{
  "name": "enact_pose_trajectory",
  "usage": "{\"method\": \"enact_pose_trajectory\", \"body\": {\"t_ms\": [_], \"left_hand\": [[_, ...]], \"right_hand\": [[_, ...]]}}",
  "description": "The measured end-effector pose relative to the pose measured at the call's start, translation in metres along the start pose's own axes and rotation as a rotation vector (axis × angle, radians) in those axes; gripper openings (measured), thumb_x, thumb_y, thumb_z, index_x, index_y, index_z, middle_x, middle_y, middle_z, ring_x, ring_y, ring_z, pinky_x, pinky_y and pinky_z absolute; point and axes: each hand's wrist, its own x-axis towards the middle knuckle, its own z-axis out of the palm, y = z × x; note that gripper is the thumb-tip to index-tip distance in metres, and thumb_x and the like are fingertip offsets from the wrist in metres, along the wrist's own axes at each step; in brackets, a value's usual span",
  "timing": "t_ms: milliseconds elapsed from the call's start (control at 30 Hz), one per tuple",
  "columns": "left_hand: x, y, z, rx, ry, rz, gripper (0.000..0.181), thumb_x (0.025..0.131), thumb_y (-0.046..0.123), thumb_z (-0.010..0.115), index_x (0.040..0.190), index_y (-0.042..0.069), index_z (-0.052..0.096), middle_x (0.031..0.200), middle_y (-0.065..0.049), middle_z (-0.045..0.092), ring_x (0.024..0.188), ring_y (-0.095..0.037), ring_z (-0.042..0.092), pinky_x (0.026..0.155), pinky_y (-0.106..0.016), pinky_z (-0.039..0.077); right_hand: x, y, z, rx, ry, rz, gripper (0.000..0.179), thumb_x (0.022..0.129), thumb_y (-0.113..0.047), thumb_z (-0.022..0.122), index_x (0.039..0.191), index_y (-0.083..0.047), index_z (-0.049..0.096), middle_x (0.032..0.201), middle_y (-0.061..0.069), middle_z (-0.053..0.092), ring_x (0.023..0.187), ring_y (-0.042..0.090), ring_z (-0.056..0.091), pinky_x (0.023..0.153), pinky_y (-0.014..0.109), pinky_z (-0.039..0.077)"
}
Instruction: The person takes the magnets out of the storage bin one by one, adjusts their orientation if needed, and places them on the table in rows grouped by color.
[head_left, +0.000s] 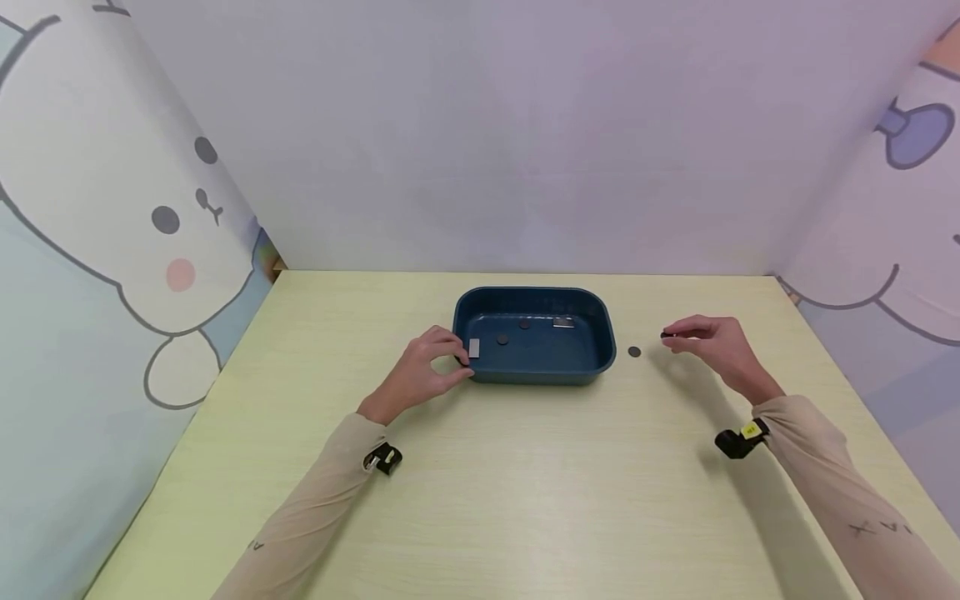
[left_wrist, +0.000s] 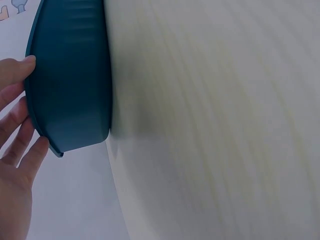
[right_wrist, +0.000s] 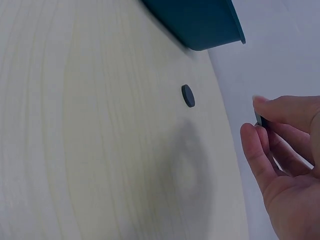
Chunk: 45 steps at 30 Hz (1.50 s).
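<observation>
A dark blue rectangular plastic bin (head_left: 540,375) stands on the table. At its front left corner my left hand (head_left: 426,373) grips the rim, thumb and fingertips on its edge; the left wrist view shows the hand (left_wrist: 17,165) along the bin's rim (left_wrist: 31,107). Inside the bin lie two dark discs (head_left: 502,339) and two small rectangular pieces (head_left: 474,348). Right of the bin, my right hand (head_left: 708,346) is raised over the table and pinches a small dark flat piece (right_wrist: 258,119) between thumb and fingertips. Its full shape is hidden by the fingers.
One round dark disc (right_wrist: 188,96) lies on the tabletop between the bin and my right hand. The pale wooden table (head_left: 525,492) ends at a plain light wall (head_left: 525,167) behind the bin. Cartoon-printed panels (head_left: 112,208) stand at both sides.
</observation>
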Motion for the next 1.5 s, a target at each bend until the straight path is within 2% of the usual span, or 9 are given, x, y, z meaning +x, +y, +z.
{"method": "enact_pose_trajectory", "body": {"t_ms": [167, 433, 733, 1033, 1233, 1500], "left_hand": [[-0.001, -0.001, 0.000, -0.002, -0.002, -0.010, 0.008, 0.079, 0.016, 0.078, 0.083, 0.013, 0.072, 0.097, 0.001, 0.061, 0.098, -0.015, 0.051, 0.086, -0.035, 0.046], [-0.001, -0.002, 0.002, 0.010, 0.011, 0.016, 0.009, 0.078, 0.016, 0.078, 0.083, 0.013, 0.071, 0.097, 0.000, 0.061, 0.098, -0.016, 0.052, 0.085, -0.036, 0.047], [-0.001, -0.002, 0.003, 0.006, 0.007, 0.019, 0.009, 0.078, 0.016, 0.078, 0.083, 0.013, 0.071, 0.097, 0.001, 0.061, 0.098, -0.015, 0.052, 0.086, -0.035, 0.046], [-0.001, -0.002, 0.003, 0.007, 0.022, 0.022, 0.009, 0.078, 0.015, 0.078, 0.083, 0.013, 0.071, 0.096, 0.000, 0.061, 0.098, -0.016, 0.052, 0.085, -0.036, 0.047], [-0.001, -0.001, 0.001, 0.006, 0.023, 0.018, 0.009, 0.078, 0.015, 0.078, 0.083, 0.013, 0.072, 0.096, 0.000, 0.061, 0.097, -0.016, 0.052, 0.085, -0.036, 0.046], [0.000, -0.002, 0.001, -0.002, 0.009, 0.005, 0.010, 0.079, 0.018, 0.078, 0.083, 0.011, 0.072, 0.097, 0.000, 0.062, 0.098, -0.015, 0.052, 0.087, -0.035, 0.046]], "right_hand": [[0.002, 0.004, 0.000, -0.033, 0.003, 0.024, 0.038, 0.081, -0.027, 0.076, 0.106, 0.001, 0.070, 0.089, -0.002, 0.072, 0.078, 0.015, 0.068, 0.072, 0.019, 0.048], [0.003, 0.012, -0.001, -0.060, -0.005, 0.038, 0.037, 0.083, -0.027, 0.075, 0.106, 0.002, 0.069, 0.087, -0.001, 0.072, 0.079, 0.017, 0.069, 0.070, 0.019, 0.046], [0.001, 0.024, -0.004, -0.108, -0.004, 0.002, 0.038, 0.083, -0.026, 0.074, 0.105, 0.004, 0.069, 0.084, -0.002, 0.072, 0.074, 0.001, 0.063, 0.064, 0.018, 0.046], [0.003, 0.028, -0.005, -0.127, -0.020, -0.011, 0.035, 0.083, -0.021, 0.074, 0.105, 0.006, 0.068, 0.083, 0.000, 0.072, 0.071, 0.009, 0.067, 0.059, 0.020, 0.046], [0.006, 0.029, -0.003, -0.152, -0.022, -0.028, 0.034, 0.082, -0.020, 0.076, 0.102, 0.006, 0.069, 0.087, 0.004, 0.072, 0.069, 0.006, 0.065, 0.056, 0.021, 0.046], [0.006, 0.028, -0.001, -0.230, -0.025, 0.002, 0.033, 0.082, -0.021, 0.076, 0.103, 0.004, 0.070, 0.093, 0.014, 0.070, 0.070, 0.002, 0.060, 0.057, 0.022, 0.046]]}}
